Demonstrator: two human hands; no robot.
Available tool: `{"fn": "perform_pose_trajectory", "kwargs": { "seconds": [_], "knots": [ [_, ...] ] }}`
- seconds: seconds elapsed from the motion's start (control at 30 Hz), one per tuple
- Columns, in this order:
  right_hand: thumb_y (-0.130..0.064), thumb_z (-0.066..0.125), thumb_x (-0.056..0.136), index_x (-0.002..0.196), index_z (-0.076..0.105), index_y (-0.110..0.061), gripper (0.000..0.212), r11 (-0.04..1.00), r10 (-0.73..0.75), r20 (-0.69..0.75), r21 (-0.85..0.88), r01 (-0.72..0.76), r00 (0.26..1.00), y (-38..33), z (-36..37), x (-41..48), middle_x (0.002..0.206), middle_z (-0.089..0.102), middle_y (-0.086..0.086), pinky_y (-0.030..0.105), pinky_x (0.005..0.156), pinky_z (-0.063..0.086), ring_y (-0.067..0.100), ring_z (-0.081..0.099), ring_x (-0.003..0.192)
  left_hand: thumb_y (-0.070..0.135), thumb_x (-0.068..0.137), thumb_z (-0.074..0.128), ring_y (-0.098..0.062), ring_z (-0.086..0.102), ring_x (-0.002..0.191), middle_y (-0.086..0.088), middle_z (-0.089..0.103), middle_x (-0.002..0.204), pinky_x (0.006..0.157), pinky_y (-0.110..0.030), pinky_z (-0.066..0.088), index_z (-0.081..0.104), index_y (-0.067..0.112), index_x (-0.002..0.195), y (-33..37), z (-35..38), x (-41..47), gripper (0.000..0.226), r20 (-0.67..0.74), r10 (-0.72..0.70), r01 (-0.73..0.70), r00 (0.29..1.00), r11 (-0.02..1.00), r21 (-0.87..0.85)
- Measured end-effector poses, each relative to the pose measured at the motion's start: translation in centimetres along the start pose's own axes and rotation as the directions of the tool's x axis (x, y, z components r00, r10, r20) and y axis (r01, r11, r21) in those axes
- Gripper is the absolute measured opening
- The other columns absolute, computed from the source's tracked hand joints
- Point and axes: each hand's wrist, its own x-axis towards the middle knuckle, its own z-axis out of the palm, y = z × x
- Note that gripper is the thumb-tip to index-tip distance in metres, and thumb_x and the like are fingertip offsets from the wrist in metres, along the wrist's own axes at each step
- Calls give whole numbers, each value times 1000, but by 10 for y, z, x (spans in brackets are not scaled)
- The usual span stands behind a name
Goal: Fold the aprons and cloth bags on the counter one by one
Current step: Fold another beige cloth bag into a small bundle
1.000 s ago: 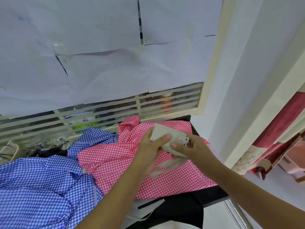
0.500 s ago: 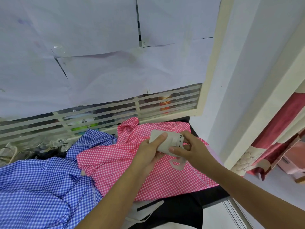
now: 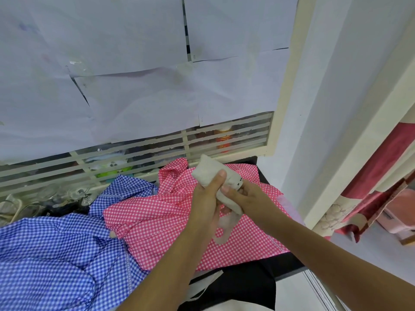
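A small, tightly folded cream cloth bag [image 3: 208, 170] is held above the counter between both hands. My left hand [image 3: 205, 198] grips its upper part, thumb on top. My right hand [image 3: 243, 196] pinches its lower end, where a loose handle strap [image 3: 224, 227] hangs down. Under the hands lies a crumpled pink checked apron [image 3: 157, 216]. A blue checked apron [image 3: 58, 250] is heaped to the left. A black cloth [image 3: 247, 286] and another cream cloth bag [image 3: 202, 288] lie at the counter's front edge, partly behind my left forearm.
The black counter [image 3: 289, 265] ends at the right, beside a white wall. A slatted window [image 3: 157, 149] papered with white sheets runs along the back, with bottles behind it. Glassware [image 3: 78, 194] stands at the back left. A red curtain [image 3: 370, 191] hangs at right.
The folded bag has been squeezed into a narrower bundle and tilted more upright. My right hand slid down to its lower end; the strap hangs lower.
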Motion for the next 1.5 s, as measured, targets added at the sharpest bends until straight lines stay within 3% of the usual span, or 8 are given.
{"fn": "perform_pose_trajectory", "kwargs": {
  "seconds": [0.27, 0.57, 0.73, 0.93, 1.1, 1.23, 1.4, 1.5],
  "knots": [
    [-19, 71, 82, 86, 72, -17, 4, 923, -77, 32, -377, 83, 997, -5, -15, -1, 70, 68, -17, 9, 52, 41, 1, 58, 58, 6, 90, 58, -13, 70, 75, -3, 72, 82, 72, -31, 57, 62, 11, 100, 27, -8, 20, 12, -18, 65, -63, 998, 994, 89],
    [-16, 57, 92, 87, 67, -8, 13, 983, 14, 86, -182, 2, 996, -11, -17, 1, 85, 73, 3, 22, 77, 55, 15, 69, 81, 51, 93, 39, -4, 59, 50, 9, 60, 52, 50, -19, 48, 59, 15, 87, 27, -3, 20, 42, -23, 144, -130, 989, 939, 318],
    [-13, 58, 92, 101, 69, -8, 15, 971, 31, 166, -239, 9, 986, -14, -7, 3, 96, 74, 4, 22, 83, 54, 15, 70, 90, 48, 98, 32, -5, 62, 48, 1, 65, 60, 46, -17, 49, 60, 15, 87, 31, 1, 21, 45, -66, 142, -116, 988, 945, 307],
    [-9, 64, 88, 89, 65, -9, 2, 979, 19, 27, -203, -13, 999, -21, -16, 8, 85, 72, 2, 21, 76, 54, 15, 69, 80, 35, 103, 30, -2, 68, 71, 2, 69, 89, 59, -18, 52, 57, 18, 104, 37, -1, 27, 32, -54, 122, -104, 991, 963, 249],
    [-24, 66, 87, 86, 66, -24, 2, 840, 103, 65, -540, -52, 993, -30, -24, 9, 86, 67, -7, 16, 69, 46, 6, 60, 75, 38, 99, 39, -7, 67, 94, 4, 68, 106, 75, -22, 54, 56, 18, 120, 37, -14, 31, 34, 22, 164, -159, 986, 898, 410],
    [-20, 54, 95, 93, 60, -11, 11, 917, 58, 58, -398, -30, 997, -39, -35, 10, 66, 62, -7, 15, 58, 46, 4, 56, 57, 27, 93, 56, -12, 66, 102, -3, 65, 121, 83, -28, 56, 50, 12, 133, 41, -19, 34, 43, -3, 144, -133, 990, 927, 351],
    [-29, 72, 82, 82, 69, -10, 19, 689, -68, 82, -717, 106, 994, -49, -38, 11, 65, 59, -4, 14, 49, 38, 4, 48, 51, 2, 80, 71, -11, 60, 103, 14, 52, 114, 73, -33, 59, 37, 31, 138, 52, -23, 37, 73, -55, 241, -216, 969, 933, 287],
    [-35, 61, 90, 67, 54, -29, 25, 357, -140, 232, -895, 267, 963, -63, -27, 4, 60, 48, -12, 15, 53, 32, 4, 43, 53, 9, 77, 76, -8, 55, 102, 13, 49, 109, 73, -24, 56, 39, 25, 131, 53, -19, 36, 67, -30, 327, -252, 944, 781, 571]
  ]
}}
